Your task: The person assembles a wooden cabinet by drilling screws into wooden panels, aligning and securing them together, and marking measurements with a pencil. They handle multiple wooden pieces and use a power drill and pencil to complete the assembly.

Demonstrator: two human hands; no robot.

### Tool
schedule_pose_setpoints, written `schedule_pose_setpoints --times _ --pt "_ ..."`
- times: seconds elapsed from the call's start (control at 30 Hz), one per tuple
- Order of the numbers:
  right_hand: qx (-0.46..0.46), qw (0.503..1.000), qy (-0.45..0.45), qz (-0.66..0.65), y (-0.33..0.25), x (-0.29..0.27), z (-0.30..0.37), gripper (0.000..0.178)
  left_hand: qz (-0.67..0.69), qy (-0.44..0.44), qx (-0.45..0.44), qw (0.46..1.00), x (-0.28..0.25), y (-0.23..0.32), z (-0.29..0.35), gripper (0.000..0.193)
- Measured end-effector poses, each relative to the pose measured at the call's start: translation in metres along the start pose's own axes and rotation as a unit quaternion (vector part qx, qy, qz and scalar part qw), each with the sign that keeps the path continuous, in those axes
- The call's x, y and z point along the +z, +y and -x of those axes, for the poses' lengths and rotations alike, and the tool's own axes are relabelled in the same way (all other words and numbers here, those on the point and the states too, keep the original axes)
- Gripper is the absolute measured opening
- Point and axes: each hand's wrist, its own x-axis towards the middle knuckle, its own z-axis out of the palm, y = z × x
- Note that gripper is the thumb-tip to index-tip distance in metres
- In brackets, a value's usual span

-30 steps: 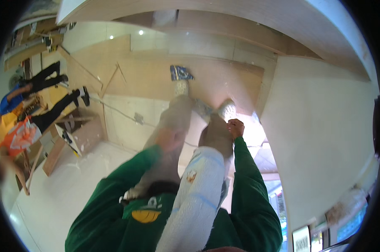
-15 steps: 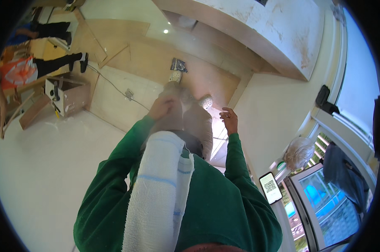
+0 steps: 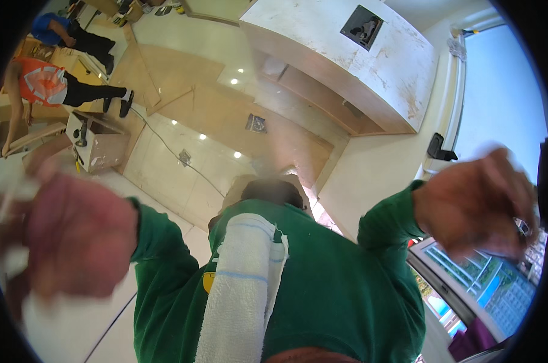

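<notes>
My left hand [image 3: 77, 233] is raised at the left side of the view, large and smeared by motion. I make out nothing in it, and its fingers are too blurred to read. At the right, my right hand [image 3: 477, 206] is raised too, before the window. Its fingers look bent but are blurred, and whether anything is in them I cannot tell. A white towel [image 3: 240, 284] with blue stripes hangs down the front of my green top [image 3: 322, 272], apart from both hands.
Ahead stands a dusty white counter [image 3: 340, 54] with a square cut-out. A cable [image 3: 165, 127] runs over the floor. Two people are at the far left, one in an orange vest [image 3: 41, 81], near a wooden box [image 3: 101, 145]. A window frame [image 3: 446, 290] is at my right.
Both hands have risen from low in front of me and moved outward, the left one leftward, the right one rightward. The view has shifted, showing more of the counter; the phone is no longer seen.
</notes>
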Motion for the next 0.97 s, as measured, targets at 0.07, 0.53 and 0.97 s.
schedule_pose_setpoints --times 0.07,0.53,0.97 --pt "-0.020 0.999 -0.039 -0.014 -0.023 0.030 -0.028 0.022 0.005 -0.085 0.069 0.994 -0.015 0.021 -0.028 0.020" --pt "0.029 0.988 -0.071 -0.132 -0.069 0.180 0.001 0.021 -0.001 -0.073 0.097 0.993 -0.205 0.095 -0.045 0.028" --pt "0.317 0.918 -0.216 0.096 -0.002 0.200 0.136 0.019 0.014 -0.146 -0.435 0.888 -0.242 0.061 0.080 0.036"
